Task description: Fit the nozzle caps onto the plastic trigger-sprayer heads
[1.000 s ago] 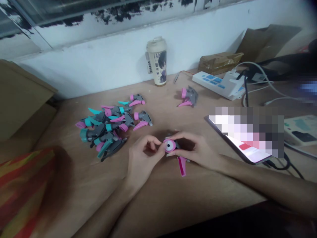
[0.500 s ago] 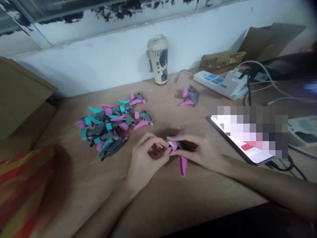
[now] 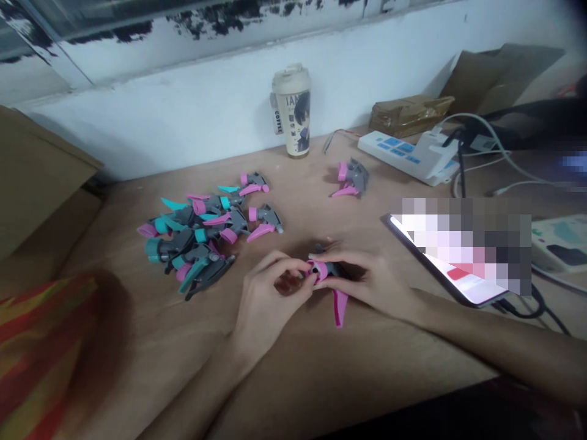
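Observation:
A grey and pink trigger spray head (image 3: 320, 270) lies on its side, its round pink collar facing left and its pink trigger pointing down toward me. My right hand (image 3: 373, 278) is closed around its grey body from the right, fingers above and thumb below. With thumb and fingertips pinched, my left hand (image 3: 270, 299) grips the rim of the collar. Whether a small part is between those fingertips cannot be seen. To the left sits a pile of spray heads (image 3: 195, 229) in grey with pink or teal collars. One more spray head (image 3: 353, 177) lies apart, beyond my right hand.
A cream coffee tumbler (image 3: 293, 113) stands against the wall. At the right are a power strip (image 3: 394, 146) with cables, a taped carton (image 3: 410, 115) and a lit phone (image 3: 458, 284). A red and yellow striped cloth or bag (image 3: 46, 348) fills the lower left.
My left fingertips have shifted slightly at the collar, and less white shows inside it. My right hand keeps its hold. The rest stays where it was.

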`<state>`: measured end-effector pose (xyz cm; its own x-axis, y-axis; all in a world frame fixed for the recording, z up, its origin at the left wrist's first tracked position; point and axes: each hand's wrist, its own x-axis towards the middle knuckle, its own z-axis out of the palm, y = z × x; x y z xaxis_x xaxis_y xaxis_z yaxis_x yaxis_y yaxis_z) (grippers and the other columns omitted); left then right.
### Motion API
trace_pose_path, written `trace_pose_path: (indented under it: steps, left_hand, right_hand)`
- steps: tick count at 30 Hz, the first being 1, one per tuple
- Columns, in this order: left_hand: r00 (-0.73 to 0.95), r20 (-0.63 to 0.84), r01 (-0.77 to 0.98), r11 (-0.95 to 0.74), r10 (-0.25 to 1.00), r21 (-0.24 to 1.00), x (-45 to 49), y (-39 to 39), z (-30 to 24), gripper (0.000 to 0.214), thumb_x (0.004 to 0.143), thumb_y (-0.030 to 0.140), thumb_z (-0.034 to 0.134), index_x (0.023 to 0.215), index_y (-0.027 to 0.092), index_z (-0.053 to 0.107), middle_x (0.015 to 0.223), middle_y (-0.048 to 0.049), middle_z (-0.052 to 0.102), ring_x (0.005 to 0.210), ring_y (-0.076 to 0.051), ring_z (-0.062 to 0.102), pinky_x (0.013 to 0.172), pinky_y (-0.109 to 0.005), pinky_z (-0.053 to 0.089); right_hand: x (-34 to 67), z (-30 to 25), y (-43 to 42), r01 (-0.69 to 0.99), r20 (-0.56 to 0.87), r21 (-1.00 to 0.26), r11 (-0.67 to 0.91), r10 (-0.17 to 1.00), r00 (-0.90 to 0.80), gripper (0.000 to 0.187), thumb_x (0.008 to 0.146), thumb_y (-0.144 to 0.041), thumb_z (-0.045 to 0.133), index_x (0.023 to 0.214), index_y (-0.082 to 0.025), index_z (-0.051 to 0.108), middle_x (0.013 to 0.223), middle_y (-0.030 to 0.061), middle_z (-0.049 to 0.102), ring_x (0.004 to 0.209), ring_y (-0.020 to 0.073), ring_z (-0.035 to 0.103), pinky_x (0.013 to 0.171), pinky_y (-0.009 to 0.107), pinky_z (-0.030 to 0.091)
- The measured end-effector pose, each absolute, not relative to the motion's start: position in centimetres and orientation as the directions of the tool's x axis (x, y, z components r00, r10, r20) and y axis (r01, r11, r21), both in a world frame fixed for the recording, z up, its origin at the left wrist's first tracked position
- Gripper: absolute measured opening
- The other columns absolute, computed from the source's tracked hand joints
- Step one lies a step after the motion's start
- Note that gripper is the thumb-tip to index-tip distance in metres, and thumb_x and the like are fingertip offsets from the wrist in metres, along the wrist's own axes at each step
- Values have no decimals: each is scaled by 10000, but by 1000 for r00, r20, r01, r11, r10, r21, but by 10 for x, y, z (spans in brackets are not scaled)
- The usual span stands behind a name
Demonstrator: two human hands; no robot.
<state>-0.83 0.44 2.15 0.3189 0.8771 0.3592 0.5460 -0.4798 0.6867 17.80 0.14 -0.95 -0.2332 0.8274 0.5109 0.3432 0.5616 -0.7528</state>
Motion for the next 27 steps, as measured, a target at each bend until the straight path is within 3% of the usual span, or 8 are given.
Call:
trace_pose_path:
  steps: [8,13,17,27]
  left_hand:
    - [297,250,534,-377,922,756,-6,1,14,104,781,213,622,688,165,623,671,14,559,583,-90,532,525,-207,417]
    - [219,329,511,-395,919,763,0,-7,19,47,772,149,616,728,161,628,744,5,554,629,-86,561,549,-190,461]
    - [262,404,509,-481,877,714,-1,-8,21,112,759,83,607,812,175,644,811,1,565,646,-74,570,575,-180,489]
    - [337,431,462,-546,837,699,-8,1,19,81,804,148,605,856,189,652,823,-15,559,670,-85,556,554,-177,481]
  right_hand:
    - [177,-5,0,356,527,-718,598,802,-282,300,749,-267,699,1048,-252,669,997,14,705,979,173,630,979,375,457]
    - [175,-5,-1,336,511,-751,569,822,-250,281,752,-275,696,1029,-233,670,1010,22,702,965,163,635,923,337,491]
    - [174,-5,-2,293,463,-799,525,848,-257,281,743,-287,704,1018,-236,670,987,8,706,931,150,650,868,300,519]
    - [176,-10,-1,215,425,-861,461,884,-193,305,736,-297,711,1036,-289,661,1038,-12,696,962,158,653,893,315,521]
